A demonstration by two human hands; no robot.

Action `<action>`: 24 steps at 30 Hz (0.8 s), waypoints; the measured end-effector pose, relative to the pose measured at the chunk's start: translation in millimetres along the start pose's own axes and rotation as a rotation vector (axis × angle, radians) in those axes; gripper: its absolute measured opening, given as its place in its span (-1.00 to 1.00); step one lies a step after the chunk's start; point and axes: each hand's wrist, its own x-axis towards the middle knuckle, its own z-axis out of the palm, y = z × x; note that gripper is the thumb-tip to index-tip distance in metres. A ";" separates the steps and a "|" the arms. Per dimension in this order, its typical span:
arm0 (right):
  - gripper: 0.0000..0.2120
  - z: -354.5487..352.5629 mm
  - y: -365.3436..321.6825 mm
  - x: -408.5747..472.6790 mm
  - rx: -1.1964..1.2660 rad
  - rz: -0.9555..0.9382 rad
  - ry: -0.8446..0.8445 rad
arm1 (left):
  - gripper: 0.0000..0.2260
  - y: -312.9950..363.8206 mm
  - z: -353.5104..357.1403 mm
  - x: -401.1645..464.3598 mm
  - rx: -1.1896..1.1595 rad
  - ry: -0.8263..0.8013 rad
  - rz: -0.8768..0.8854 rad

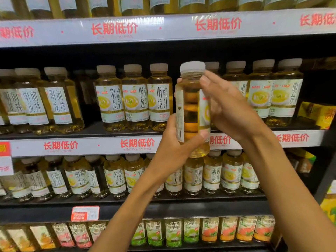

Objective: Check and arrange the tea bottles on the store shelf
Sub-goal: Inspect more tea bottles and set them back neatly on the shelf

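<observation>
While both hands grip the tea bottle [192,108], its label front faces away.

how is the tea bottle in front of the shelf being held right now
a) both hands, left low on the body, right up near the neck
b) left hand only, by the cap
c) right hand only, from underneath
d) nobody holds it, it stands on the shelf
a: the left hand wraps the lower body of the held bottle while the right hand grips its upper part just under the white cap.
</observation>
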 end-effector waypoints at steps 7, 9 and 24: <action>-0.54 3.4 -0.4 9.8 -0.172 -0.190 0.267 | -0.41 -6.3 -0.8 11.1 0.125 0.200 0.099; -0.51 6.1 4.0 13.1 -0.237 -0.220 0.339 | -0.39 -11.8 1.5 10.7 0.303 0.250 0.140; -0.48 -3.3 43.2 22.3 -0.557 -0.289 0.420 | -0.44 -33.8 22.2 13.0 0.630 0.543 0.266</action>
